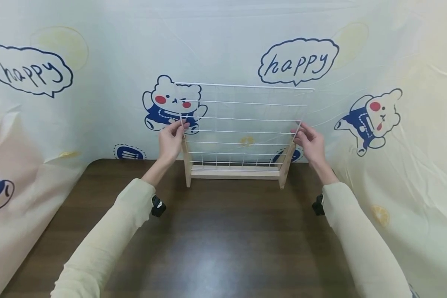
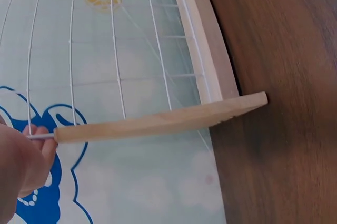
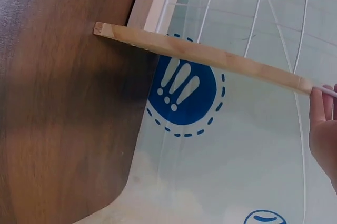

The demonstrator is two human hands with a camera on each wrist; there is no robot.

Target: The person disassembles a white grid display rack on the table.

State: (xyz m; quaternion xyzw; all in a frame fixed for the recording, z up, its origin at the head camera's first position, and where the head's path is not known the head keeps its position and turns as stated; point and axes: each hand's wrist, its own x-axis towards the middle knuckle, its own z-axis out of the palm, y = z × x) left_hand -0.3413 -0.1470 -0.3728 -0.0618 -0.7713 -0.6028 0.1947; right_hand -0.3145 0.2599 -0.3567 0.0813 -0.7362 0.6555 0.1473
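A rack of white wires and pale wood stands upright at the back of the brown table. Its wooden crossbar [image 1: 234,173] runs low between two wooden side legs, the left leg [image 2: 158,122] and the right leg [image 3: 210,57]. Thin white wires span the frame above, up to a top wire [image 1: 242,86]. My left hand [image 1: 170,142] pinches the white side wire just above the left leg's upper end. On the other side, my right hand [image 1: 313,145] pinches the matching wire above the right leg. Both wrist views show fingers at the wire where it leaves the wood.
The dark wooden table [image 1: 216,236] spreads in front of the rack. Close behind hangs a pale cloth [image 1: 231,41] printed with bears, "happy" bubbles and orange slices; it also drapes along both sides. Small black devices sit at both wrists, the left device [image 1: 158,206] and the right device [image 1: 318,205].
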